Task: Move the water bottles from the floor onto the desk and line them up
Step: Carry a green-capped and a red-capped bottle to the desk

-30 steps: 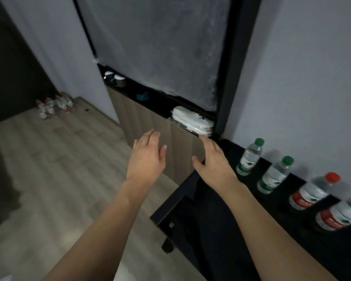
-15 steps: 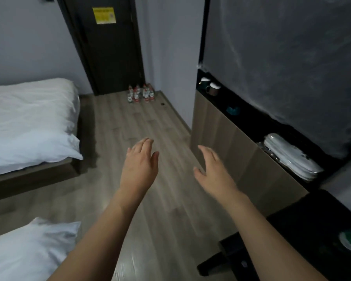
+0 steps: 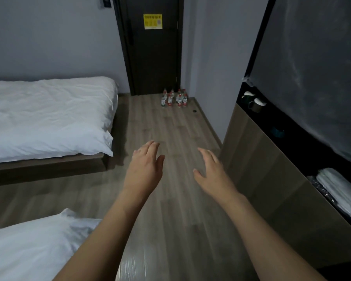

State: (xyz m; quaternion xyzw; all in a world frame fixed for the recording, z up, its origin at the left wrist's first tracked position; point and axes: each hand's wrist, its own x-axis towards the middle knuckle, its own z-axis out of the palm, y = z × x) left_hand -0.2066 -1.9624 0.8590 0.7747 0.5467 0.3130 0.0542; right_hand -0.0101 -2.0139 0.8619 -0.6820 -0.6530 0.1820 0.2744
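So the person's facing the dark door [image 3: 153,45] with both arms out front; the left hand [image 3: 145,166] and right hand [image 3: 211,169] are both empty, fingers loosely straight and a bit spread, hovering over the wood floor [image 3: 170,199] well short of the door; the water bottles [image 3: 174,99] are bunched in a tight cluster on the floor right at the foot of that door, toward its right side, all upright as far as can be told, though they're too small to count. The desk isn't in view, so the step in hand looks like the walk over for another load; best bet is probably to crouch close to the door rather than lean, grab one bottle per hand round the middle, and start with the ones farthest out from the door so the rest don't get knocked over like bowling pins; the bed [image 3: 49,114] off to the door's left narrows the lane.
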